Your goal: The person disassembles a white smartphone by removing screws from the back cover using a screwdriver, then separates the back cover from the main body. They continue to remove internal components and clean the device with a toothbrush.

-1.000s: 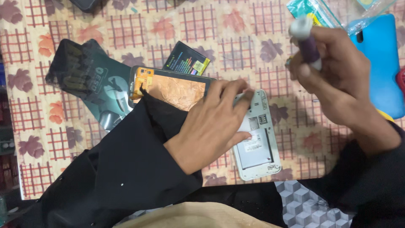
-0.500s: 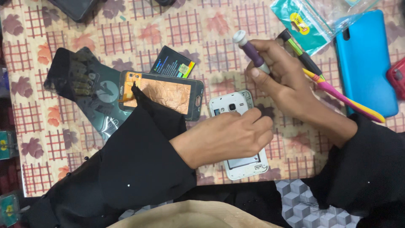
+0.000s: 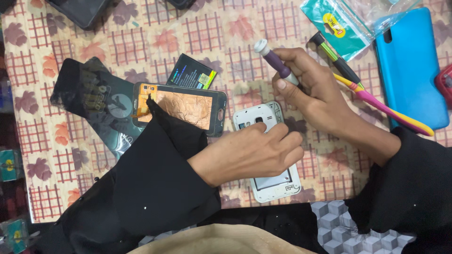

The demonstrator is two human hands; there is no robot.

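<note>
Here, white phone [image 3: 268, 181] lies under left fingers [image 3: 282, 141].

two phones: one white [image 3: 270, 181], one dark [image 3: 188, 106]; one purple screwdriver [image 3: 278, 63]; one blue case [image 3: 409, 66].

Single head-worn camera, looking almost straight down from close above at the checked, leaf-printed tablecloth [image 3: 141, 37]. The table's near edge runs along the bottom of the frame, black sleeves entering from both lower corners. Left hand [image 3: 254, 153] and right hand [image 3: 313, 89] sit centre and centre-right. No second view.
</note>
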